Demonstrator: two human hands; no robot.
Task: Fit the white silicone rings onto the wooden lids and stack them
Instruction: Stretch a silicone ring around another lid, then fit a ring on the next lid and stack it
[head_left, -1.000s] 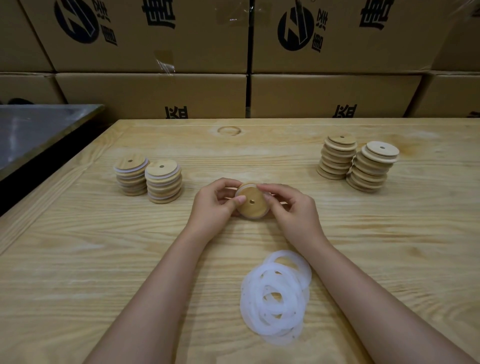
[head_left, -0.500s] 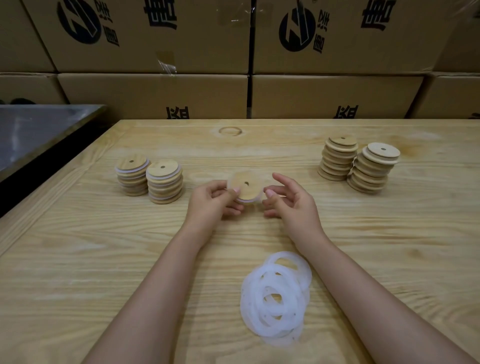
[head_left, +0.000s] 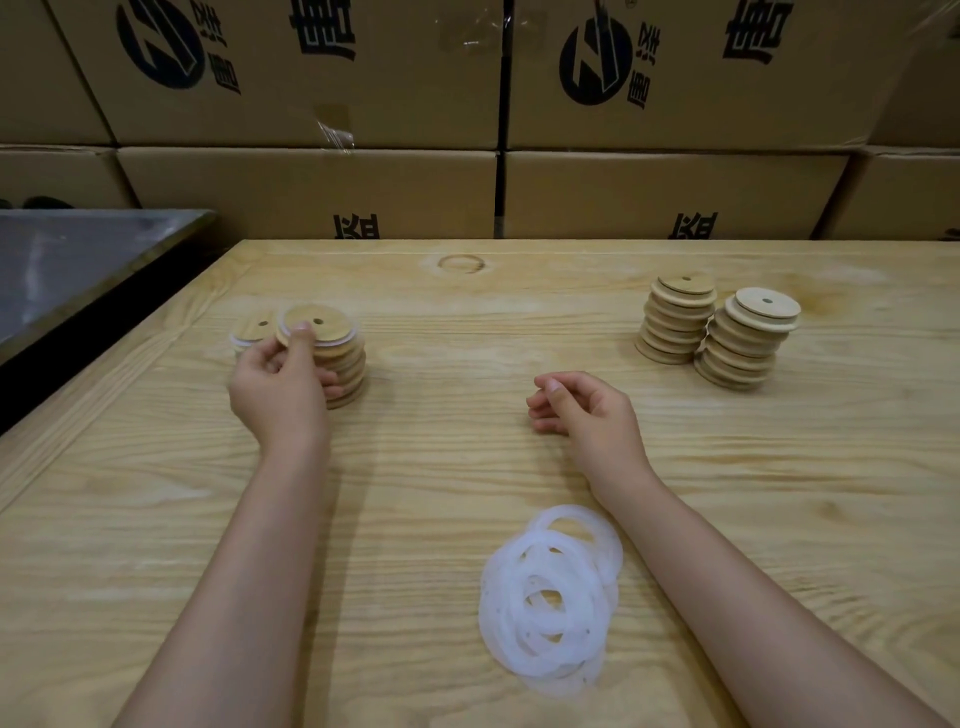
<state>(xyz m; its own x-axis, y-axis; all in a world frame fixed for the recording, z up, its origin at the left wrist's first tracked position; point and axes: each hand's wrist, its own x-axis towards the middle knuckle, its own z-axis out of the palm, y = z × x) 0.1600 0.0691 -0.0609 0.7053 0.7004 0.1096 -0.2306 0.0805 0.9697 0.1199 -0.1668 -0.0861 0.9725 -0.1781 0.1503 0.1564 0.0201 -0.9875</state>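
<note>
4 lid stacks (head_left: 675, 322) | 1 ring pile (head_left: 550, 597) | left hand (head_left: 278, 395): pinching ringed lid (head_left: 317, 327) — right hand (head_left: 587, 410): loosely curled | wooden worktop (head_left: 467, 457), cartons (head_left: 311, 187) behind

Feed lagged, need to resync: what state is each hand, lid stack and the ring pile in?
Left hand: grips a ringed lid over the ringed stacks.
Right hand: empty, fingers loosely curled.
Bare lid stacks: two, upright, no rings.
Silicone rings: loose pile, unfitted.
</note>
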